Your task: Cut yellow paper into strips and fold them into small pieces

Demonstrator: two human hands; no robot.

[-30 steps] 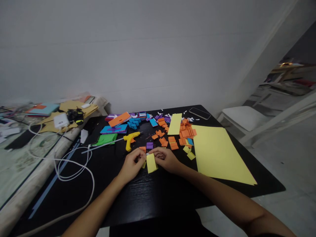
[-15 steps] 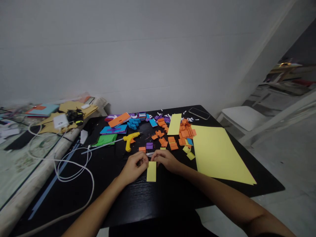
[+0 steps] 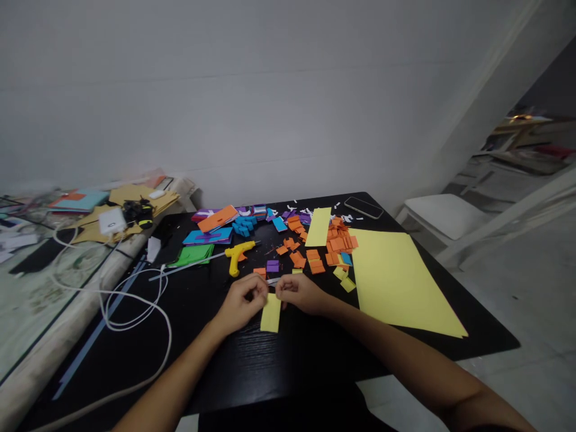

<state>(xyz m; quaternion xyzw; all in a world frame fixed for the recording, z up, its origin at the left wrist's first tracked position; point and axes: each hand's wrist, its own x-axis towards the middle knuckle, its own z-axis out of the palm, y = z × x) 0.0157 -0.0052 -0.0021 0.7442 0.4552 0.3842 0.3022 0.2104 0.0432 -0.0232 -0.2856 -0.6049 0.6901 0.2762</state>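
Between my hands is a small yellow paper strip (image 3: pixel 270 314), lying slightly aslant near the front of the black table. My left hand (image 3: pixel 243 301) has its fingers curled together at the strip's upper left corner. At the upper right corner, my right hand (image 3: pixel 300 293) pinches the paper's edge between thumb and fingers. Just beyond my fingertips shows a pale metal piece, perhaps a scissor blade (image 3: pixel 273 281), mostly hidden by the hands. A purple paper piece (image 3: pixel 272 266) and an orange one (image 3: pixel 260 272) lie behind it.
A yellow glue gun (image 3: pixel 236 257) rests left of centre beside green paper (image 3: pixel 193 257). Orange folded pieces (image 3: pixel 339 240) are heaped at right, near large yellow sheets (image 3: pixel 400 282). A phone (image 3: pixel 363 207) lies at the back. White cable (image 3: pixel 168 336) loops across the left side.
The yellow paper strip has shifted slightly left and tilted. My right thumb and fingers have closed at its upper right corner; my left hand has moved a little.
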